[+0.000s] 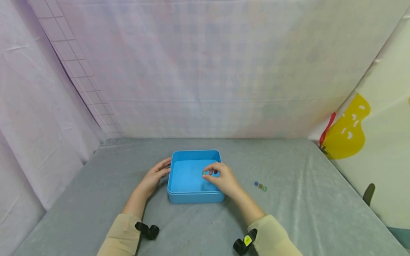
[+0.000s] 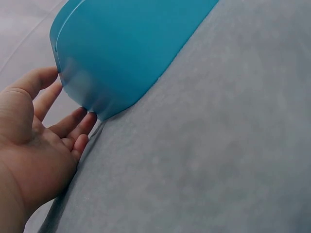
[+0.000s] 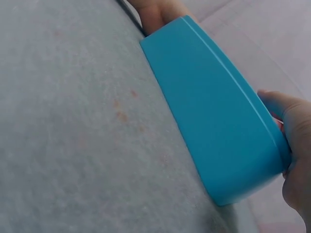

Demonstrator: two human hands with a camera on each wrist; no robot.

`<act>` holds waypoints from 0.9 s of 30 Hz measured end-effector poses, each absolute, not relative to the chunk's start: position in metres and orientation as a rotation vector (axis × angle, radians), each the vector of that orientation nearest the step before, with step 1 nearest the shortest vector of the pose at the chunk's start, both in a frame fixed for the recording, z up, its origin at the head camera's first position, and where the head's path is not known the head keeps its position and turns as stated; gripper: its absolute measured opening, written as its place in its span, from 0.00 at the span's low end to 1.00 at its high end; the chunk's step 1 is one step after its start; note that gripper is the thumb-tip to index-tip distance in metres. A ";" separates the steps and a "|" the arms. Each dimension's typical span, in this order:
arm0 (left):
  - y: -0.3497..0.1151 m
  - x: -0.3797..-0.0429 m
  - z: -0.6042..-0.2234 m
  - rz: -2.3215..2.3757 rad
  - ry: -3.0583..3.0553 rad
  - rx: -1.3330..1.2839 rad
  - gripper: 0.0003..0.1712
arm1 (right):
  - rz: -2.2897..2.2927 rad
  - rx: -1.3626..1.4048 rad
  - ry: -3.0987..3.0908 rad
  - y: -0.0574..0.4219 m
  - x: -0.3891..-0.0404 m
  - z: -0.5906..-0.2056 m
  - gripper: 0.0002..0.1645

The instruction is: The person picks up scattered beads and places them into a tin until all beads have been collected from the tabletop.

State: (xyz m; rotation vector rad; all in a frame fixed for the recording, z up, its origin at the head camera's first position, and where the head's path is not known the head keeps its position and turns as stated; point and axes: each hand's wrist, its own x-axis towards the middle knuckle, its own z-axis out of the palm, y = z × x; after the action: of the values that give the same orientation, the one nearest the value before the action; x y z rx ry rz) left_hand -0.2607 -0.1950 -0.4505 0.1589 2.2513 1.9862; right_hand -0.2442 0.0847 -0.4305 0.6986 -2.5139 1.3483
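Note:
A blue rectangular box (image 1: 187, 174), open at the top, sits on the grey cloth. Over its right part my right hand (image 1: 222, 177) pinches a small greenish marble (image 1: 204, 172) between thumb and forefinger. In the right wrist view the box wall hides most of that hand's fingertips. My left hand (image 1: 153, 179) touches the box's left side with extended fingers (image 2: 73, 121), as the left wrist view shows at the box's rounded corner. To the right of the box lie three glass marbles in a short row: a blue one (image 1: 256, 184), a brownish one (image 1: 260, 186) and a green one (image 1: 264, 188).
Grey cloth (image 1: 304, 213) covers the table. A pale checked curtain (image 1: 205, 71) hangs along its back edge, with white cloth (image 1: 38, 106) at the left. On the right, a hanging (image 1: 381, 170) carries a yellow print. Each sleeve bears a black wrist camera (image 1: 148, 232).

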 end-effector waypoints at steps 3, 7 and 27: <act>-0.195 -0.261 -0.451 1.982 2.253 0.162 0.30 | 1.338 0.686 -2.506 0.084 -0.244 -0.432 0.07; -0.195 -0.261 -0.451 1.993 2.249 0.159 0.30 | 1.333 0.674 -2.500 0.082 -0.245 -0.432 0.07; -0.195 -0.261 -0.451 1.998 2.245 0.144 0.30 | 1.238 0.739 -2.566 0.083 -0.243 -0.430 0.16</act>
State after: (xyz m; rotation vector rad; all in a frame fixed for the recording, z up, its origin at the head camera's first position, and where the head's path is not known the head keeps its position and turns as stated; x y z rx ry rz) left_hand -0.2613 -0.1948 -0.4507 0.1442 2.2445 1.9980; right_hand -0.2433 0.0829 -0.4299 0.7388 -2.5658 1.2377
